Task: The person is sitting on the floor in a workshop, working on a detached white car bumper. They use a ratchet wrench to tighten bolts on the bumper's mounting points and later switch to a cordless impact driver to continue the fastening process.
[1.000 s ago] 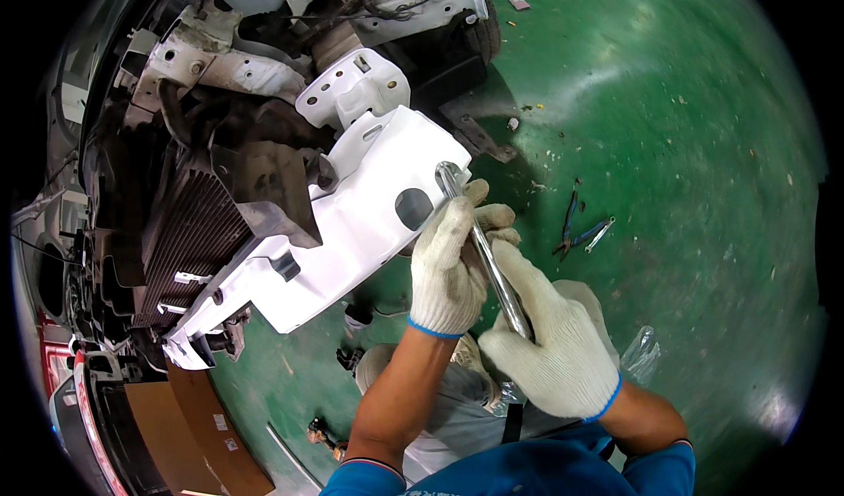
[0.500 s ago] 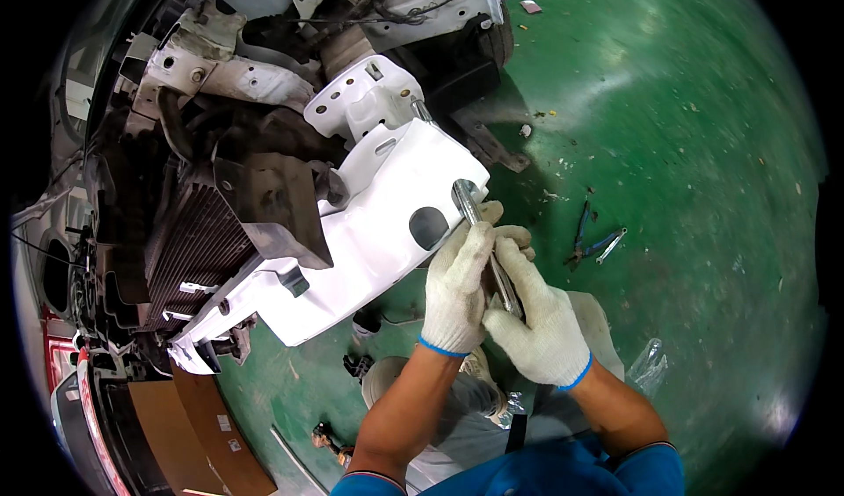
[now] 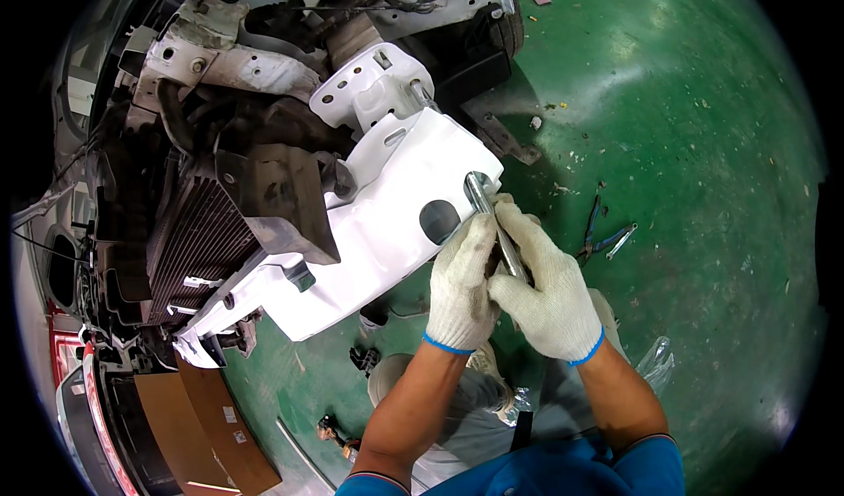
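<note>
A long chrome wrench (image 3: pixel 508 252) slants between my two hands, its upper end at a hole near the right edge of the white bumper beam (image 3: pixel 387 215). My left hand (image 3: pixel 463 276), in a white knitted glove, is closed at the wrench's left side, by the beam's lower edge. From the right, my gloved right hand (image 3: pixel 549 289) wraps round the handle, its thumb lying across the lower end. The wrench's tip inside the hole is hidden. Behind the beam, a white mounting plate (image 3: pixel 374 83) joins the car's front frame.
A radiator (image 3: pixel 198 241) and a dark bent bracket (image 3: pixel 281 193) sit left of the beam. Blue-handled pliers (image 3: pixel 593 232) and a small spanner (image 3: pixel 622 241) lie on the green floor (image 3: pixel 694 259) at right. A cardboard sheet (image 3: pixel 198 434) and a power tool (image 3: pixel 334 434) are lower left.
My right hand has slid up a little along the wrench, and its fingers now sit closer to the hole. The view has shifted slightly; the wrench stays at the hole.
</note>
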`<action>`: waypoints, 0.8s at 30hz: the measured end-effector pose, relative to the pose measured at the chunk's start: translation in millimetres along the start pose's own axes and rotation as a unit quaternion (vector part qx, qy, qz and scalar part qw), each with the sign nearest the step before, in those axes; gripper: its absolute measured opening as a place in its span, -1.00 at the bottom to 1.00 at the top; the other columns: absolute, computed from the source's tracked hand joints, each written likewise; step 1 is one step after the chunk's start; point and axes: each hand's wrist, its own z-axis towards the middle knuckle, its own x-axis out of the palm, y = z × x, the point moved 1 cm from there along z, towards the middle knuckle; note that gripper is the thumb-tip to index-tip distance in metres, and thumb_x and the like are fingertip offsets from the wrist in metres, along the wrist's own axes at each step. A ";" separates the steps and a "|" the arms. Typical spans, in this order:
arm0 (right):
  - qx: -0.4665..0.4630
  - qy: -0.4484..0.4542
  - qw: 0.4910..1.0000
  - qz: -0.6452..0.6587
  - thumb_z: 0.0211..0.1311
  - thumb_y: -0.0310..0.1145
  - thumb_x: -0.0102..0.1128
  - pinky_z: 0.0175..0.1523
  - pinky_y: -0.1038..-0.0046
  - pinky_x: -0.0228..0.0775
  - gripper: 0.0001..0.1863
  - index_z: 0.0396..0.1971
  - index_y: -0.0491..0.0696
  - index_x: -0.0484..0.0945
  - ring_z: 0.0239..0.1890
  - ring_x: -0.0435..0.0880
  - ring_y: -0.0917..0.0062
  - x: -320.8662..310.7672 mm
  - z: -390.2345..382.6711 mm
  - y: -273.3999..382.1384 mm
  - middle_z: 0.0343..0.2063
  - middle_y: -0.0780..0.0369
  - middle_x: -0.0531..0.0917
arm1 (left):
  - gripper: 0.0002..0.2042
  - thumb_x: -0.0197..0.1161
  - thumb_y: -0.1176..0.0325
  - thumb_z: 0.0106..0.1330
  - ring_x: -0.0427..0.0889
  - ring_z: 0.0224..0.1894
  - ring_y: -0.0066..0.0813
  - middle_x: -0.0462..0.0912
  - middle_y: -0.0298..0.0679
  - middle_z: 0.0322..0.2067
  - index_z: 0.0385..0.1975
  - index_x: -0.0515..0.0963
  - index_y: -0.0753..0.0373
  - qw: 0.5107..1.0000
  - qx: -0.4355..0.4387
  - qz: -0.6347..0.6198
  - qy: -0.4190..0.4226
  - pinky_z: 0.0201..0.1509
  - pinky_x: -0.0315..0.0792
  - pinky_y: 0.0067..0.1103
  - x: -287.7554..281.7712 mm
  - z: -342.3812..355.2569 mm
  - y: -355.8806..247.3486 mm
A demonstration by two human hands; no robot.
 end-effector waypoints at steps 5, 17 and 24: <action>0.000 -0.024 1.000 -0.007 0.19 -0.41 0.19 0.18 0.27 0.53 -0.35 0.31 -0.28 0.36 0.06 0.72 0.00 3.2 2.6 3.3 0.00 -0.14 0.66 | -0.59 0.12 0.14 0.57 0.66 0.01 -0.31 0.65 -0.09 -0.06 0.20 0.47 0.35 1.000 0.000 -0.010 -0.026 0.09 0.58 -0.43 -16.0 3.0 12.8; 0.089 -0.054 0.991 -0.086 0.35 -0.35 0.15 -0.39 0.42 0.49 -0.48 0.27 -0.21 0.45 -0.56 0.63 0.47 16.5 -2.6 18.7 -0.41 0.09 0.64 | -0.43 0.14 -0.07 0.49 0.55 0.31 -0.17 0.56 -0.17 0.27 0.30 0.42 0.22 0.924 0.048 -0.370 0.087 0.36 0.55 -0.21 -91.5 96.9 42.2; 0.037 -0.090 0.972 -0.212 0.37 -0.33 0.11 -0.30 0.37 0.58 -0.46 0.30 -0.23 0.42 -0.52 0.74 0.38 26.1 -4.1 22.9 -0.44 0.01 0.69 | -0.56 0.09 0.07 0.55 0.56 0.20 -0.19 0.56 -0.10 0.15 0.23 0.43 0.25 0.924 0.085 -0.330 0.173 0.28 0.49 -0.25 -89.2 143.5 36.6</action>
